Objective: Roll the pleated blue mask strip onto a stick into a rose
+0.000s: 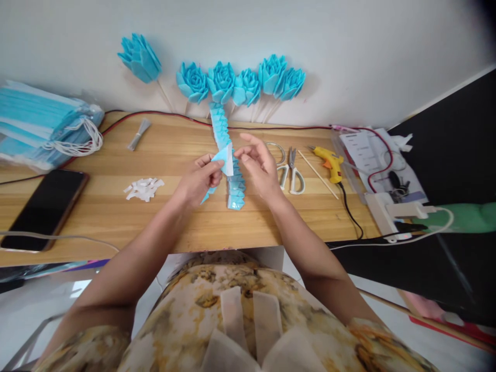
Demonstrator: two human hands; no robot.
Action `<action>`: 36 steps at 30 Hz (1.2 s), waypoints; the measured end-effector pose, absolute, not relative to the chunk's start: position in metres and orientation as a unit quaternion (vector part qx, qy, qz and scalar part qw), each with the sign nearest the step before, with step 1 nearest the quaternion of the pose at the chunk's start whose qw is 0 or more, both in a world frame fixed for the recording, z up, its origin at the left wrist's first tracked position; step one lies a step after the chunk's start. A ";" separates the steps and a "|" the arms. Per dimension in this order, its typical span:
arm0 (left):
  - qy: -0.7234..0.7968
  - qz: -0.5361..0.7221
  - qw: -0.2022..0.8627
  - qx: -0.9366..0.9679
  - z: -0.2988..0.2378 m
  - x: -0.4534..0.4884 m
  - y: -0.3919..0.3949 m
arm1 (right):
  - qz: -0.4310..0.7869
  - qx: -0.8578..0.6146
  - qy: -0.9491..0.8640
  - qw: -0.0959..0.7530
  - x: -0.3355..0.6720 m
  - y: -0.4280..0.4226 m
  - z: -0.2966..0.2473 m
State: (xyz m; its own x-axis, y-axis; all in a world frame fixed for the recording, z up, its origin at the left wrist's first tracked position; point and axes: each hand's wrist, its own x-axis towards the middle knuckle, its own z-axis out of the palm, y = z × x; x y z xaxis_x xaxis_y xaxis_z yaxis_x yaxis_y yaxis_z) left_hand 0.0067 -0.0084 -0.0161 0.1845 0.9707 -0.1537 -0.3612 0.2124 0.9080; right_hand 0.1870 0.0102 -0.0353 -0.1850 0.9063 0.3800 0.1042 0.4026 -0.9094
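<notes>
My left hand (201, 178) pinches a small light-blue fabric piece (220, 156) with a white strip along its right edge. Just to the right hovers my right hand (260, 168), fingers apart and bent, its fingertips close to that strip; whether they touch it I cannot tell. Beneath both, a long row of overlapping folded blue pieces (235, 188) runs up the table. Another blue scrap (208, 194) lies partly hidden under my left hand. At the left is a pile of small white strips (144, 189).
Blue fabric flowers (220, 82) on sticks lean along the wall. Scissors (292, 173), a thin stick (318, 174) and a yellow glue gun (328, 163) lie at right. Face masks (42, 121), a tied bundle (138, 135) and a phone (44, 209) lie left. A power strip (383, 217) sits at the right edge.
</notes>
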 end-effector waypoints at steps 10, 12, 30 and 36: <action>0.397 0.499 0.689 0.345 -0.010 0.004 -0.008 | 0.190 -0.349 -0.803 0.444 0.187 0.009 -0.029; 0.398 0.503 0.683 0.350 -0.011 0.005 -0.009 | 0.177 -0.354 -0.807 0.439 0.186 0.010 -0.031; 0.394 0.508 0.664 0.382 -0.018 0.007 -0.008 | 0.448 -0.387 -0.645 0.484 0.175 0.010 -0.042; 0.387 0.513 0.649 0.407 -0.023 0.008 -0.007 | 0.533 -0.368 -0.599 0.470 0.175 0.013 -0.047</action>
